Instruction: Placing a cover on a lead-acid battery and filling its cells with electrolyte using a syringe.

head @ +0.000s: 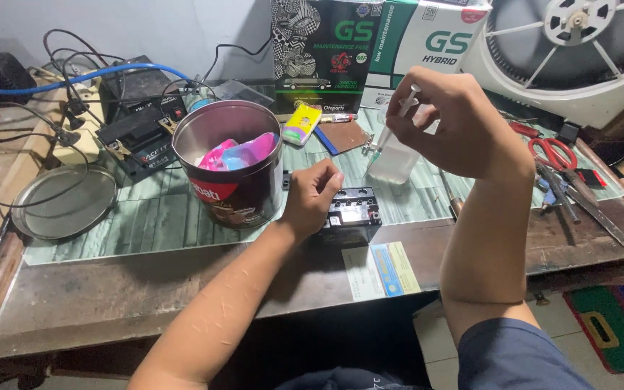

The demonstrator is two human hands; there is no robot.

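Here the left hand closes on the small black box-shaped battery, steadying it on the worktop, while the right hand pinches a thin white syringe above the clear plastic bottle.

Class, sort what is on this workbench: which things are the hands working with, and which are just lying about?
In use:
left hand on small black battery
right hand holding white syringe
clear plastic bottle

Lying about:
red-handled scissors
round metal tin
flat metal lid
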